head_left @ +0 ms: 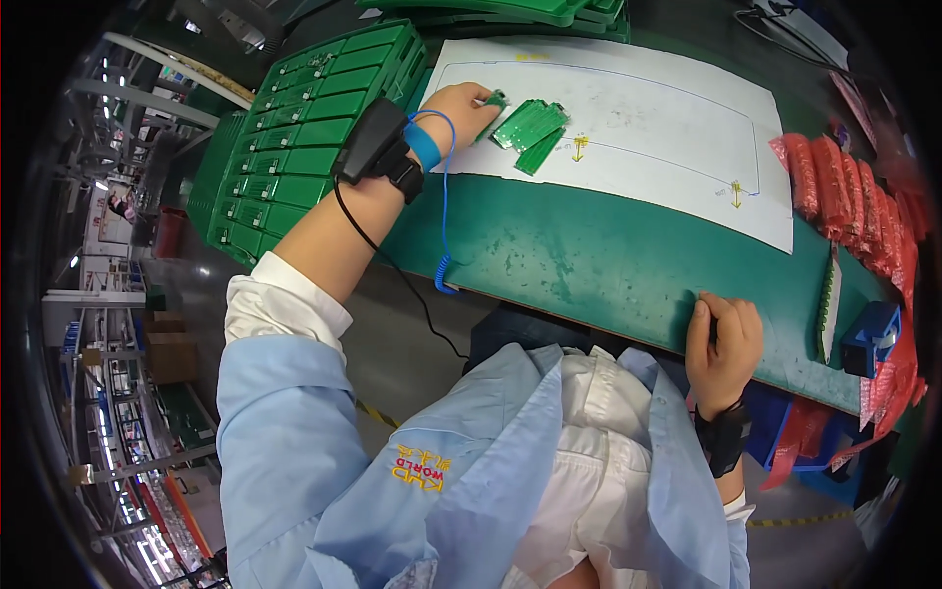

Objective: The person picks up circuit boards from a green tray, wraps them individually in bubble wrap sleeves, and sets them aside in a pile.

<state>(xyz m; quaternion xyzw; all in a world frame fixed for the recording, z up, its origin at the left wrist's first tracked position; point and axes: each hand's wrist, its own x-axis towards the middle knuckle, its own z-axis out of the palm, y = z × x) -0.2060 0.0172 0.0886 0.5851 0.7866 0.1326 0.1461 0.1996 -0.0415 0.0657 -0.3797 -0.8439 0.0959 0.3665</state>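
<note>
My left hand (459,112) reaches over the white paper sheet (657,108). Its fingers close on a small, narrow green circuit board (498,99), partly hidden by the hand. Just right of it, several similar circuit boards (531,125) lie in an overlapping pile, one sticking out toward me. A blue wrist strap (422,147) with a coiled cord circles my left wrist, beside a black device. My right hand (726,344) rests at the near edge of the green table (608,245), fingers loosely curled in, with nothing seen in them.
Green compartment trays (294,137) stand left of the table, and more green trays (491,12) sit behind it. Red bubble-wrap bundles (844,191) line the right side. A long green-and-white strip (829,304) and a blue tape dispenser (871,339) are at the right.
</note>
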